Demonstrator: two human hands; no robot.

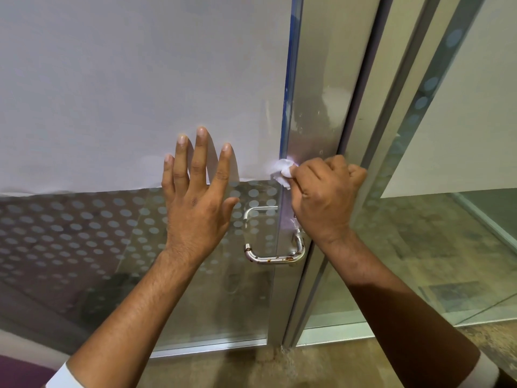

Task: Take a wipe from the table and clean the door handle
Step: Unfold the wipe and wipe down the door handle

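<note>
A curved metal door handle [275, 257] with rusty brown spots juts from the edge of a glass door. Above it, my right hand [324, 197] is closed around a crumpled white wipe [284, 170], pressing it against the metal strip on the door's edge. The handle sits just below that hand, and its mounting is partly hidden by my wrist. My left hand [197, 197] lies flat on the glass with fingers spread, to the left of the handle, holding nothing.
The glass door [112, 233] carries a dotted frosted film and a white sheet [140, 79] over its upper part. A metal door frame [363, 135] runs down to the right, with another glass panel [447, 247] beyond. Brownish floor lies below.
</note>
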